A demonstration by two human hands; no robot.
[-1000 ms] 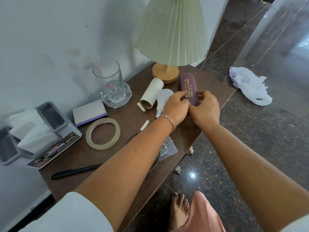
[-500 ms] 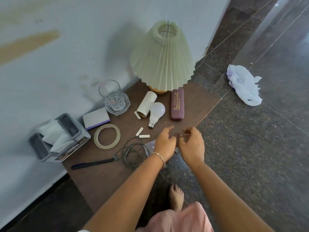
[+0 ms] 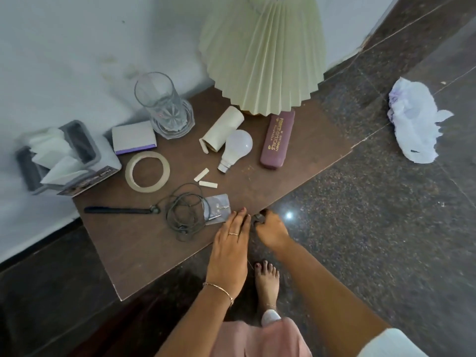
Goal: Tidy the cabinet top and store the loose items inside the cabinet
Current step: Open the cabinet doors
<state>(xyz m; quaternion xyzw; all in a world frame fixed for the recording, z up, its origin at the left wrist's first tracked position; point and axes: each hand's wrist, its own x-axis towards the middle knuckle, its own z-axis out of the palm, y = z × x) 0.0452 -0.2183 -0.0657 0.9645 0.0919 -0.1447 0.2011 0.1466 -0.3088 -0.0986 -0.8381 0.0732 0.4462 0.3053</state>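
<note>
Tabletop (image 3: 304,161) cluttered: spectacle case (image 3: 277,139), bulb (image 3: 236,149), tape ring (image 3: 147,171), coiled cable (image 3: 184,215), glass (image 3: 162,104), nothing visibly stored. At the front edge, right hand (image 3: 271,229) grip pinches a small dark object (image 3: 258,219); left hand (image 3: 231,243) lies flat, released. Task barely begun.

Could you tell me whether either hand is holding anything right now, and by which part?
The right hand pinches a small dark object at the cabinet top's front edge; which part cannot be told. The left hand rests flat, holding nothing.
</note>
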